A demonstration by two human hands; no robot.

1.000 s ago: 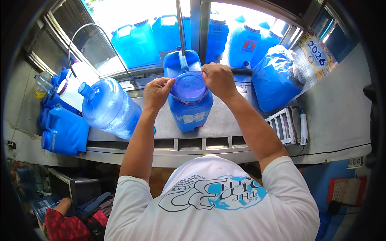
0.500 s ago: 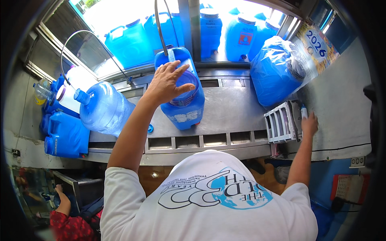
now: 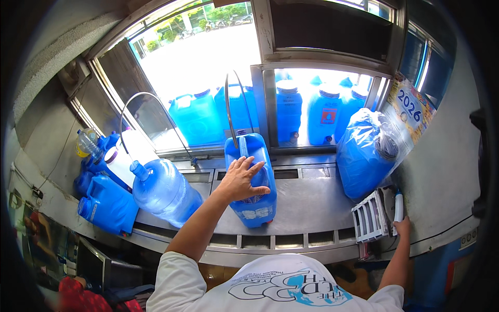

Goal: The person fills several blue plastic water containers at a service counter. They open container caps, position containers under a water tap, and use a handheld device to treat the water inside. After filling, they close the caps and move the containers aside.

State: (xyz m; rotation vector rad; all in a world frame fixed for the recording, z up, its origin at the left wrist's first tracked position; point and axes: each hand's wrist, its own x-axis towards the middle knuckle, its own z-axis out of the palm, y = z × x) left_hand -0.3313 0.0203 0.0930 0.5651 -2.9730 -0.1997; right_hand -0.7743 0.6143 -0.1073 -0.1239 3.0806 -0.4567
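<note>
My left hand (image 3: 243, 179) lies with its fingers spread on the upright blue water jug (image 3: 253, 212), which stands mid-counter. A thin curved metal spout (image 3: 229, 104) comes down at the jug's far end; the hand partly covers the jug's top. At the right wall, my right hand (image 3: 402, 226) is closed round the lower end of a white tube-shaped thing (image 3: 398, 207) with a bluish tip. Its exact kind is not clear. Beside it stands a white slatted rack (image 3: 370, 217). A clear blue round bottle (image 3: 167, 191) leans on the counter left of my left arm.
A plastic-wrapped blue jug (image 3: 364, 166) stands at the right back. More blue jugs (image 3: 192, 119) line the outside of the window. On the left lies another blue jug (image 3: 109, 205). The steel counter (image 3: 306, 203) has slots along its front edge. A person's red sleeve (image 3: 78, 296) shows at lower left.
The view has tilted up, so everything sits lower in the picture. My left hand stays on the jug. More of the white tube-shaped thing shows above my right hand.
</note>
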